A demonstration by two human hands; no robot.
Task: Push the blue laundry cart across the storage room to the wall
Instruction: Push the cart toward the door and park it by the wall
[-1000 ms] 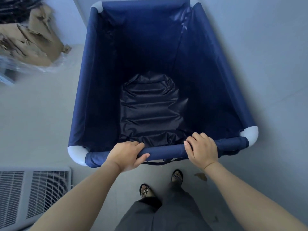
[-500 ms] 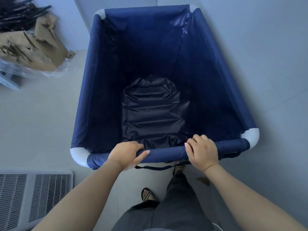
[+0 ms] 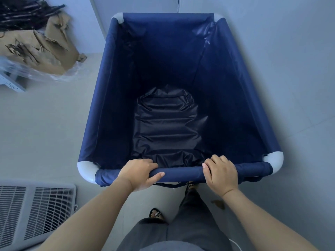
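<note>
We grasp the near rail (image 3: 181,173) of the blue laundry cart (image 3: 101,109) with both hands: our left hand (image 3: 140,173) wraps over it with the thumb along the front, and our right hand (image 3: 222,173) curls over it further right. The rail runs between two white corner fittings (image 3: 87,171). The cart stands on the pale floor (image 3: 45,127) straight ahead of us, its far end close to the wall (image 3: 145,4), its right side beside another wall. Inside lies only crumpled dark lining (image 3: 166,127). Torn cardboard (image 3: 41,49) sits far left, a white wire grille (image 3: 32,211) near left. We can read no writing or labels anywhere.
</note>
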